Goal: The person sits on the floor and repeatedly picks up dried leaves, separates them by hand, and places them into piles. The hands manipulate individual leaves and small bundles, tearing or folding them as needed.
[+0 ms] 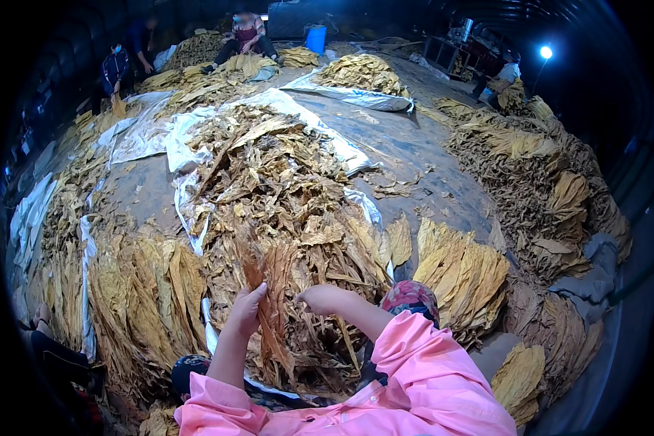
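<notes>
My left hand (248, 309) grips several dried brown leaves (275, 289), which look like tobacco; they stand upright past its thumb and hang down below it. Just right of them, my right hand (321, 300) is over the heap with its fingers bent downward; whether it holds a leaf cannot be told. A large heap of crumpled dried leaves (283, 180) stretches away in front of me, partly on white plastic sheeting (182, 201). Between my knees lie more loose brown leaves (327, 349).
Yellow leaf bundles lie to the left (141, 289) and right (460, 272). A long leaf pile (534, 185) runs along the right side. Several people sit or stand farther off, near a blue bin (315, 40). Someone's dark-clothed leg (60, 354) is at the lower left.
</notes>
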### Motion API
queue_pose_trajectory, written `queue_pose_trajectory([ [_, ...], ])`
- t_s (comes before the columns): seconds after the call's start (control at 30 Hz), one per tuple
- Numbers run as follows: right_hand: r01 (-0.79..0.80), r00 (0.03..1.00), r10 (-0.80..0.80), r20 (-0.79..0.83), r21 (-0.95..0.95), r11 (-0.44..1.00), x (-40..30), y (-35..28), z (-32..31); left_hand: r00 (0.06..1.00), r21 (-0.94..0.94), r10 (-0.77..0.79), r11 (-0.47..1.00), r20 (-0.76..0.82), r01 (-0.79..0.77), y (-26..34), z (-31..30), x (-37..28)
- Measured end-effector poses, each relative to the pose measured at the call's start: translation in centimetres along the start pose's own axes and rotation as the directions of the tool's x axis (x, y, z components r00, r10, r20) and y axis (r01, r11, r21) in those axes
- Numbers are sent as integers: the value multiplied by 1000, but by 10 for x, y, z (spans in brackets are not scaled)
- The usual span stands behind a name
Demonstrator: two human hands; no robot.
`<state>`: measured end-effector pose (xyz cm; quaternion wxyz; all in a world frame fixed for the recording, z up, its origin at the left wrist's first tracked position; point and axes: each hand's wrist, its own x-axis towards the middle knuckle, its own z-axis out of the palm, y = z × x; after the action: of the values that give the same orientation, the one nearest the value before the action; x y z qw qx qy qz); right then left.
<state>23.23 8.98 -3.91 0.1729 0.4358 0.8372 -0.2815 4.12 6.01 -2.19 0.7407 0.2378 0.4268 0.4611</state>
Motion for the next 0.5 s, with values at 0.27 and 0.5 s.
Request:
queue_pose_trajectory([
  [0.27, 10, 1000, -10, 0, -25, 1000, 5, 2, 4, 1000, 12, -6, 1000, 3, 6, -1, -2, 2],
  [0.5, 19, 1000, -19, 6, -22, 1000, 4, 1, 2, 1000, 2, 3, 1000, -22, -2, 0, 2, 0],
])
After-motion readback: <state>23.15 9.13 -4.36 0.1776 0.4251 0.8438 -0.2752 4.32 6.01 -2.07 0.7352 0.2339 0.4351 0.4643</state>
